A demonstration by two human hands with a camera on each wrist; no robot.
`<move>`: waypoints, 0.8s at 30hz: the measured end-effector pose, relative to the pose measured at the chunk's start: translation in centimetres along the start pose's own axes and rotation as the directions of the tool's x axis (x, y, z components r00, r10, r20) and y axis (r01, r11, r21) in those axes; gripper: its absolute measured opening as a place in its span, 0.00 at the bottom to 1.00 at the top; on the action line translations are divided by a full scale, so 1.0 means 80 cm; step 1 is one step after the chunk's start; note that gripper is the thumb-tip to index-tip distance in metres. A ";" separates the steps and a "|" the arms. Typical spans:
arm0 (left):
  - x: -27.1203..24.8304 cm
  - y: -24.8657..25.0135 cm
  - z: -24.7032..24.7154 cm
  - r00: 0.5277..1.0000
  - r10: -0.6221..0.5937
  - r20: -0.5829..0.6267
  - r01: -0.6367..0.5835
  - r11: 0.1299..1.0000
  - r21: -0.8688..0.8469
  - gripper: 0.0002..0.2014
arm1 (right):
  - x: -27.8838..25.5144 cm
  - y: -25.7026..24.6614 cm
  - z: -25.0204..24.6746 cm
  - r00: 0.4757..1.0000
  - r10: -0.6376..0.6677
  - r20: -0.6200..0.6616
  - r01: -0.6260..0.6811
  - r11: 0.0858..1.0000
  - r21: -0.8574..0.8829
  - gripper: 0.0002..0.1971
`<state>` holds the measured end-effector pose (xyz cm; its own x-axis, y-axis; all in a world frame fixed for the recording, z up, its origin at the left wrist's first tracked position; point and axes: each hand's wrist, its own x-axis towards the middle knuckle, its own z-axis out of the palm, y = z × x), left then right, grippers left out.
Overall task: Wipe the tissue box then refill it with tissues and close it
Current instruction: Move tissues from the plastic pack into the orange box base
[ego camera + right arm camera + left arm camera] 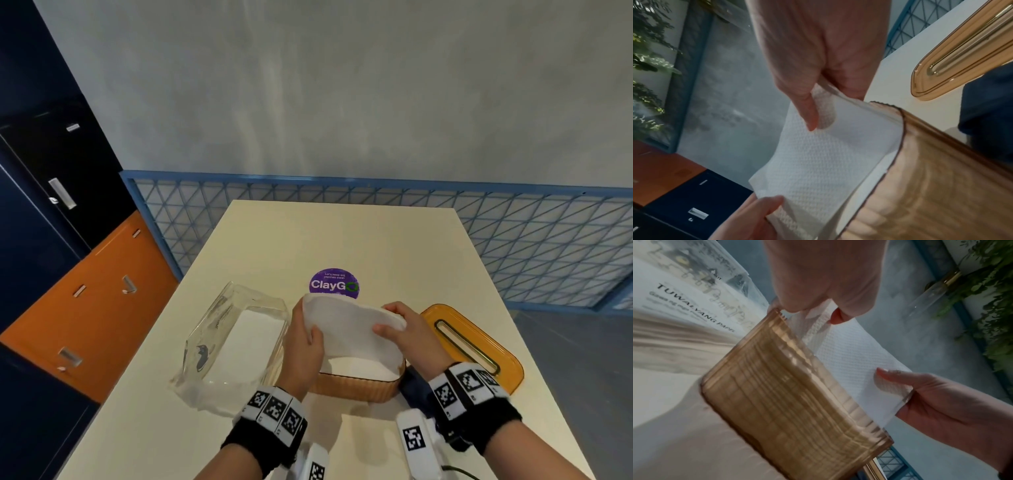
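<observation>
A: Start at the left. What sits there?

B: A clear plastic tissue pack [233, 339] lies on the cream counter [394, 240], torn open, with a white stack showing inside. The left wrist view shows black print on its wrapper.

A: And next to it?

B: The left hand [303, 346]. Its fingers are curled and pinch the left end of a white tissue sheet [349, 325]; in the left wrist view the thumb and fingertips [836, 316] nip the paper just above the box's corner.

A: Where is the box?

B: The amber, ribbed tissue box [356, 385] stands on the counter right below the sheet, between the two hands, its top open. White tissues lie inside it, up near the rim.

A: Is the sheet in the box?

B: It is stretched over the opening, bowed upward in the middle. Its lower edge dips toward the box, but I cannot tell whether it touches the tissues inside.

A: The right hand?

B: The right hand [411, 330] grips the sheet's right end, thumb on top and fingers curled underneath. The right wrist view shows the thumb [809, 112] pressed onto the embossed paper.

A: Farther right?

B: A dark blue cloth [412, 385] lies against the box's right side, partly hidden by the right wrist. Beyond it the amber lid [479, 339] lies flat on the counter, apart from the box, slot facing up.

A: Anything behind?

B: A purple round sticker [334, 282] on the counter, just past the sheet.
</observation>
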<state>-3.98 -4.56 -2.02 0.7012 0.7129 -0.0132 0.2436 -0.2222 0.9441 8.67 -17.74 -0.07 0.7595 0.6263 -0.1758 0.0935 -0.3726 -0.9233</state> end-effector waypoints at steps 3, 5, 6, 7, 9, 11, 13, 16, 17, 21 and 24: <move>-0.001 0.000 -0.001 0.998 0.034 -0.045 -0.035 0.999 -0.007 0.25 | -0.003 -0.007 0.001 0.999 -0.033 -0.009 0.033 0.999 0.031 0.08; 0.000 -0.005 -0.003 0.996 0.048 -0.075 -0.050 0.999 -0.020 0.24 | -0.004 -0.006 0.000 1.000 -0.023 -0.007 0.023 0.999 0.036 0.10; 0.000 -0.009 -0.005 0.996 0.046 -0.073 -0.047 0.999 -0.014 0.24 | -0.005 -0.003 -0.001 1.000 -0.002 0.005 0.002 1.000 0.023 0.11; 0.000 -0.013 -0.006 0.997 0.040 -0.062 -0.040 0.999 0.000 0.25 | -0.006 0.001 -0.002 0.999 0.026 0.019 -0.026 1.000 0.003 0.14; 0.002 -0.016 -0.009 0.999 0.005 -0.047 -0.003 0.999 0.042 0.24 | -0.006 0.007 0.000 0.997 0.077 0.020 -0.077 0.997 0.002 0.18; 0.006 -0.012 -0.012 0.997 -0.016 -0.080 0.020 0.998 0.051 0.24 | -0.002 0.006 0.000 0.994 0.110 -0.021 -0.109 0.994 0.028 0.18; 0.012 -0.004 -0.014 0.994 -0.028 -0.109 0.038 0.995 0.094 0.27 | 0.003 0.001 -0.001 0.989 0.134 -0.056 -0.133 0.991 0.021 0.19; 0.025 0.006 -0.015 0.984 -0.176 -0.027 0.174 0.922 0.345 0.37 | 0.005 0.000 0.003 0.986 0.162 -0.038 -0.166 0.968 -0.186 0.29; 0.029 0.007 -0.016 0.975 -0.221 0.014 0.192 0.878 0.439 0.39 | 0.003 0.001 0.005 0.985 0.172 -0.025 -0.172 0.942 -0.290 0.33; 0.037 0.003 -0.012 0.970 -0.212 0.121 0.093 0.779 0.621 0.42 | -0.005 0.007 0.020 0.983 0.183 -0.029 -0.171 0.838 -0.517 0.42; 0.039 -0.004 -0.005 0.980 -0.138 0.141 -0.010 0.678 0.735 0.42 | -0.007 0.012 0.029 0.990 0.134 -0.049 -0.136 0.796 -0.590 0.43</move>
<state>-2.16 -1.99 -2.23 0.7481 0.6360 -0.1892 0.6506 -0.6467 0.3981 6.83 -16.84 -1.64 0.7957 0.5368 -0.2807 0.3509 -0.7861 -0.5088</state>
